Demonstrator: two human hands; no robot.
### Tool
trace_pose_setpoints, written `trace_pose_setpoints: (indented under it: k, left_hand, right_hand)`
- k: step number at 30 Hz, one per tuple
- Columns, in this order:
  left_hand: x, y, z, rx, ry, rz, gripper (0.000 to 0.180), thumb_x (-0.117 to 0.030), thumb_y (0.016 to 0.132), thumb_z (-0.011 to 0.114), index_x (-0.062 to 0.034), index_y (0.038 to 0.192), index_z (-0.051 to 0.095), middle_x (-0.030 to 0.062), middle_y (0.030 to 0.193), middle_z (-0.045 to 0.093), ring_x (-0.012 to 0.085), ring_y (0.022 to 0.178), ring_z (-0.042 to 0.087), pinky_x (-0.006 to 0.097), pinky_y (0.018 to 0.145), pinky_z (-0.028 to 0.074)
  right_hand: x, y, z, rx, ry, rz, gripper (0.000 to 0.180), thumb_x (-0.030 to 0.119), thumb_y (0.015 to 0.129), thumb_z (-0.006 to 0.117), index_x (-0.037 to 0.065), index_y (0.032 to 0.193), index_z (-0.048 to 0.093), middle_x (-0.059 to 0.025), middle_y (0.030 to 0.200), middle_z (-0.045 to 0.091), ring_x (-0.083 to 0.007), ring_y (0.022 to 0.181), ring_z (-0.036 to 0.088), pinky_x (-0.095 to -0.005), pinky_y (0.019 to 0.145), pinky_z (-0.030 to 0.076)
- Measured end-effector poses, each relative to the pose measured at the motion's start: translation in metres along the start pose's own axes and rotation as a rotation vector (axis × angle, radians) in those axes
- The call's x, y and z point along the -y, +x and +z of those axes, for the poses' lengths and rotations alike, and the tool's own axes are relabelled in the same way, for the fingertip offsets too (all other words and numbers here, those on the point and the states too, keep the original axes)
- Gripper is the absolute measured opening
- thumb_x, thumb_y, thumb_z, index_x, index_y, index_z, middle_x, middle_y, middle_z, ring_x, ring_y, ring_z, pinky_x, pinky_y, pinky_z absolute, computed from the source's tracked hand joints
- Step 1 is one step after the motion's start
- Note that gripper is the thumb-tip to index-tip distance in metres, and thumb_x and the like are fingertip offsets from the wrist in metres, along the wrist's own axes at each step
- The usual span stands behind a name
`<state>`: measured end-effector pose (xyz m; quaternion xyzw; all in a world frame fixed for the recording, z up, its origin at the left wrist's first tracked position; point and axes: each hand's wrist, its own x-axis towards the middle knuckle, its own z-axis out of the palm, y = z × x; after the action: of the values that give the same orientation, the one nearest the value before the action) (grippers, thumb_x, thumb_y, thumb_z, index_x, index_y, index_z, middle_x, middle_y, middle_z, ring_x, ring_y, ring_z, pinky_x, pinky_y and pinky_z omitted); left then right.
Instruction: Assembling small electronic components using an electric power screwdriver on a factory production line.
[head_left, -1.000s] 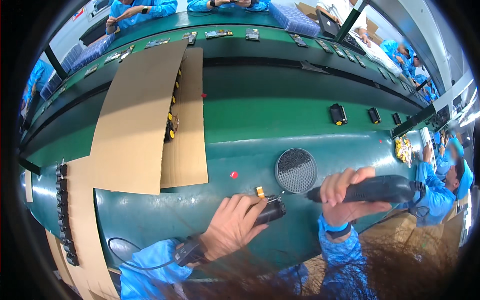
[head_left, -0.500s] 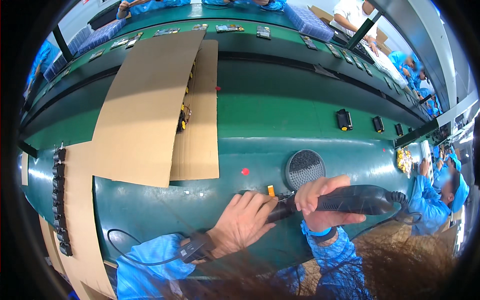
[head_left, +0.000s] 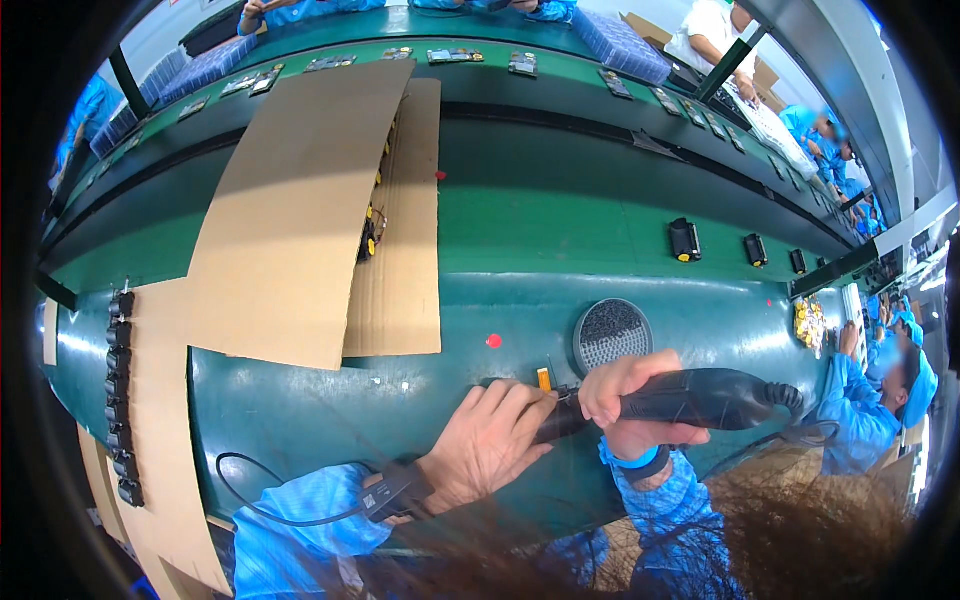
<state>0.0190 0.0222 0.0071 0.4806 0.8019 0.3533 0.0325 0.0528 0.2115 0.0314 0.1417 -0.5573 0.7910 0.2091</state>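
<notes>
My right hand (head_left: 632, 405) is wrapped round a black electric screwdriver (head_left: 715, 398) with a coiled cord at its back end. The tool lies nearly level, its tip toward my left hand (head_left: 485, 430). The left fingers are closed on a small dark part (head_left: 553, 427), mostly hidden under them; its kind does not show. An orange flexible strip (head_left: 544, 379) sticks up beside the left fingertips. Just beyond the hands stands a round grey dish (head_left: 612, 335) of small dark pieces, probably screws. A band with a black module and cable is on my left wrist.
Large cardboard sheets (head_left: 290, 230) lean at the left, with yellow-and-black parts behind. A row of black parts (head_left: 120, 400) runs along the far left. Black housings (head_left: 685, 240) sit on the green conveyor; circuit boards (head_left: 523, 63) line the far one. Co-workers (head_left: 865, 400) sit at right.
My right hand and the screwdriver have shifted slightly left toward the left hand. The left hand keeps its hold almost in place.
</notes>
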Motion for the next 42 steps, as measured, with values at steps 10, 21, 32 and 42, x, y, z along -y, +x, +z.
trace_pose_setpoints:
  k: [10, 21, 32, 42]
  left_hand:
    - [-0.001, -0.003, 0.0, -0.019, -0.009, -0.014, 0.058, -0.023, 0.077, 0.078, -0.0051, 0.128, 0.056, 0.0083, 0.124, 0.055, 0.0274, 0.114, 0.054, 0.04, 0.091, 0.045]
    - [-0.001, -0.004, -0.008, 0.033, -0.054, 0.067, 0.059, -0.018, 0.076, 0.08, -0.004, 0.129, 0.057, 0.0089, 0.125, 0.054, 0.0278, 0.113, 0.055, 0.04, 0.092, 0.046]
    - [0.005, -0.002, -0.005, 0.049, -0.078, 0.041, 0.06, -0.02, 0.077, 0.081, -0.0056, 0.13, 0.058, 0.0079, 0.126, 0.054, 0.0275, 0.111, 0.055, 0.041, 0.092, 0.047]
    - [0.003, -0.006, -0.004, 0.024, -0.083, 0.031, 0.062, -0.021, 0.076, 0.082, -0.0057, 0.131, 0.058, 0.0081, 0.126, 0.055, 0.0269, 0.11, 0.055, 0.04, 0.092, 0.046]
  right_hand:
    - [-0.004, -0.001, 0.002, 0.069, -0.103, 0.029, 0.087, 0.09, 0.071, 0.049, 0.007, 0.099, 0.044, -0.0051, 0.058, 0.048, -0.0162, 0.045, 0.047, -0.0306, 0.04, 0.042]
    - [0.046, 0.009, -0.046, -0.32, -0.063, -0.283, 0.084, 0.088, 0.082, 0.034, 0.008, 0.103, 0.045, -0.0017, 0.06, 0.046, -0.0126, 0.042, 0.046, -0.0275, 0.039, 0.041]
    - [0.022, 0.006, -0.078, -0.426, -0.253, -0.237, 0.077, 0.085, 0.083, 0.041, 0.01, 0.102, 0.048, -0.0021, 0.063, 0.047, -0.0137, 0.044, 0.046, -0.0281, 0.043, 0.041]
    - [0.021, 0.001, -0.078, -0.407, -0.252, -0.145, 0.084, 0.088, 0.077, 0.044, 0.007, 0.1, 0.046, -0.0037, 0.06, 0.045, -0.0144, 0.047, 0.047, -0.0293, 0.047, 0.044]
